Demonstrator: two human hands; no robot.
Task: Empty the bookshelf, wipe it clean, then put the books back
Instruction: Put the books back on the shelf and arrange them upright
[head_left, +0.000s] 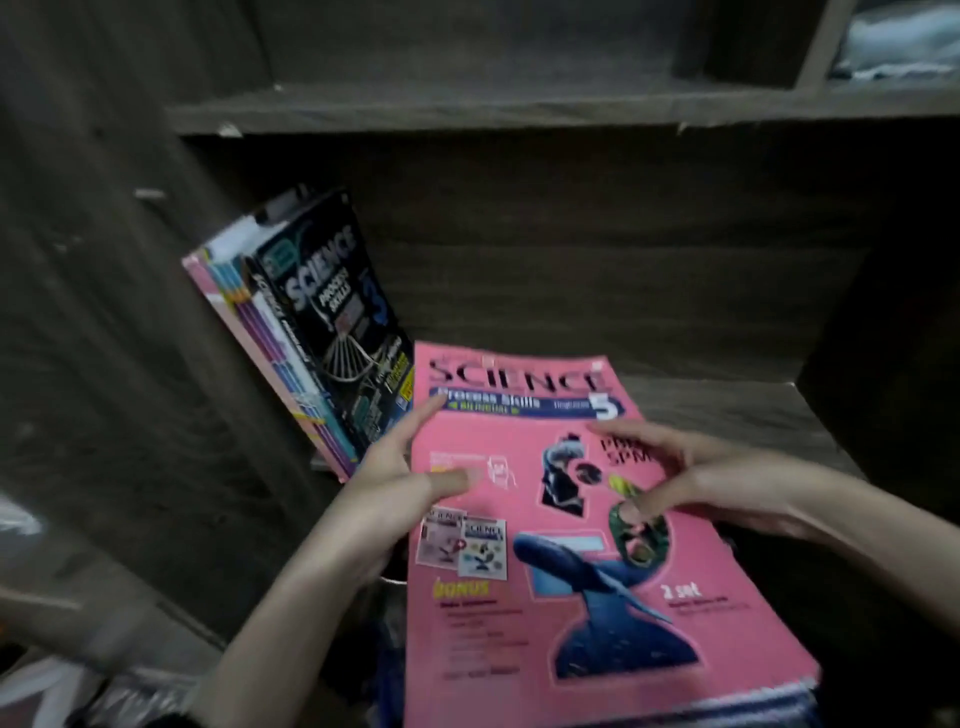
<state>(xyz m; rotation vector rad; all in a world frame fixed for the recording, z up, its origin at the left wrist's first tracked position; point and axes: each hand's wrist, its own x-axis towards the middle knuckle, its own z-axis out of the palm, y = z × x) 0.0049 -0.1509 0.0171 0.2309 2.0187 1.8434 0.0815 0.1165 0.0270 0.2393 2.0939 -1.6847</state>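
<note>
1. Bookshelf (519, 111): dark wood, the compartment in front was mostly bare. Looked like the put-back phase, though I couldn't tell if wiping was finished.
2. Pink Science book (545, 519): biggest item, lying flat and face up on top of a stack, its far end reaching onto the shelf board, its near end hanging out toward the person.
3. Leaning books (291, 332): a small row stood at the compartment's left, tilted against the side wall, with a black Science book (337, 322) outermost. Just beside the pink book's far left corner.
4. Left hand (410, 467): gripped the pink book's left edge, thumb on the cover, fingers apparently under it.
5. Right hand (675, 478): open and loosely curled, hovering over the cover's right half; contact unclear due to blur.
6. To do the step well, my read: get the right hand on the right edge, stand the book spine-out, slide it against the black one, and push the row upright so it doesn't slump.
</note>
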